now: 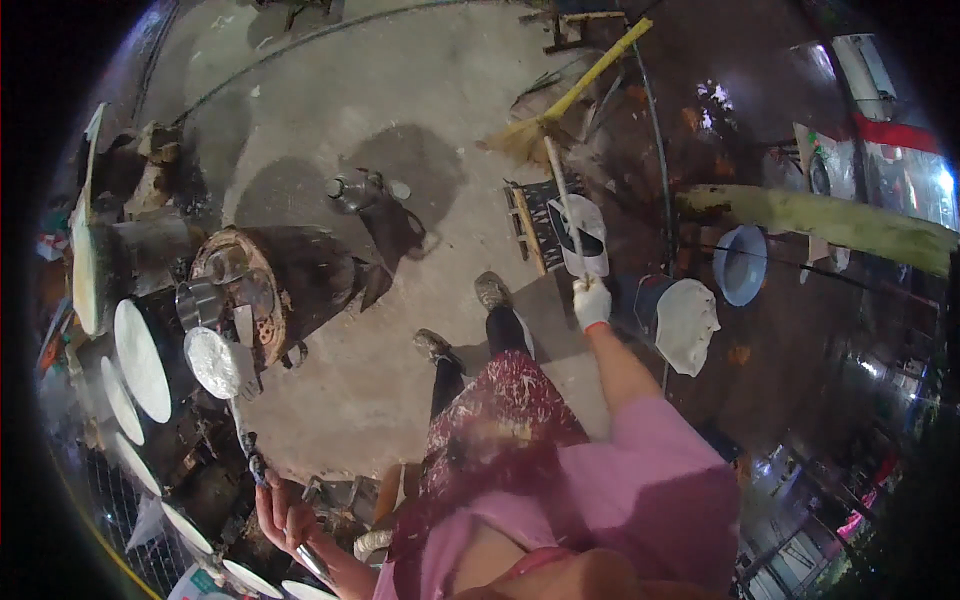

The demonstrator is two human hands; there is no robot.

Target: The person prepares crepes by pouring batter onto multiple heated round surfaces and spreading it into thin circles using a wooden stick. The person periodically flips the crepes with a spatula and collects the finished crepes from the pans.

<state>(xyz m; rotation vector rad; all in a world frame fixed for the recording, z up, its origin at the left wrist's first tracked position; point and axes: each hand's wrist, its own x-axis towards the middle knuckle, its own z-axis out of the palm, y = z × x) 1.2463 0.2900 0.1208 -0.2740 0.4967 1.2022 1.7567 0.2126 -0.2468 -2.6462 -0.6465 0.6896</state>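
My left hand [289, 517], bare, is at the lower left with fingers curled round a long handle [253, 456], dark near the grip. At the handle's far end is a round metal pan or ladle [216, 362] with a pale, shiny face, beside a rusty-rimmed drum stove [281, 296]. A small metal pot [200, 304] sits at the stove's mouth. Out to the right, my right hand [592, 301] wears a white glove and grips a thin pale stick [564, 191]. The stick's far end overlaps the bristles of a yellow-handled broom [600, 67].
A white cap [589, 229] lies on a low seat [529, 229]. Nearby stands a dark bucket topped with white cloth [686, 326]. Farther right are a pale blue basin [741, 266] and a thick pale beam [817, 221]. Several white discs [142, 360] line the left.
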